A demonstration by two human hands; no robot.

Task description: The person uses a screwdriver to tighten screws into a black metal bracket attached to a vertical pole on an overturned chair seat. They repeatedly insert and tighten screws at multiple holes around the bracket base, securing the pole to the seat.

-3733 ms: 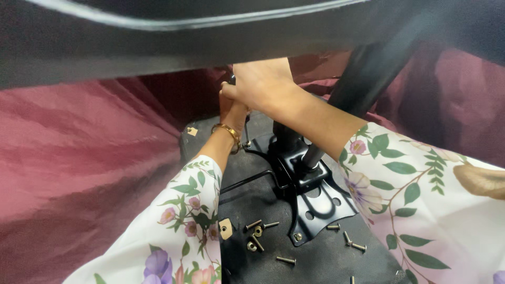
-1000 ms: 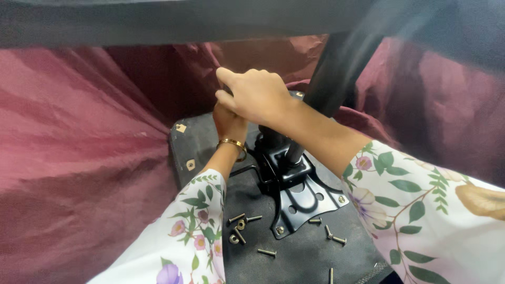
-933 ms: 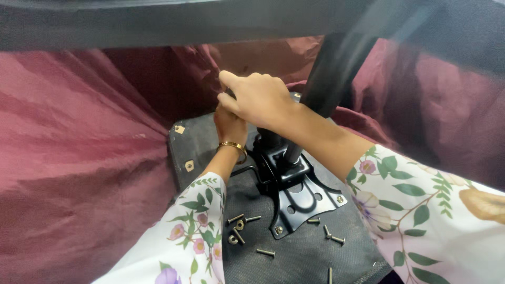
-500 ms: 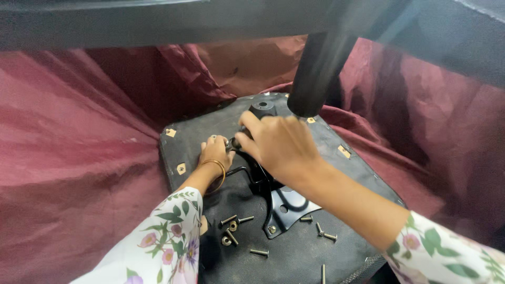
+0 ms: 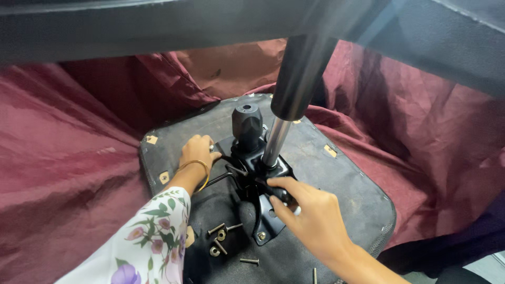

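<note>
An upturned black chair seat point(image 5: 336, 179) lies on maroon cloth. A black metal mechanism plate point(image 5: 263, 173) sits on its middle, with a black knob point(image 5: 247, 120) and a gas-lift column point(image 5: 294, 89) rising from it. My left hand point(image 5: 195, 153), with a gold bangle, rests its fingers on the plate's left edge by a thin lever. My right hand point(image 5: 307, 215) closes on a black handle at the plate's near right side. Loose screws point(image 5: 223, 239) lie on the seat close to me.
Maroon cloth point(image 5: 68, 173) bunches up around the seat on all sides. A dark chair base arm point(image 5: 158, 26) spans the top of the view, close to the camera. Brass-coloured tabs point(image 5: 151, 140) dot the seat's rim.
My right hand has come down from the top of the mechanism to its near right side and gripped the handle. The knob and column are now uncovered. My view has tilted lower.
</note>
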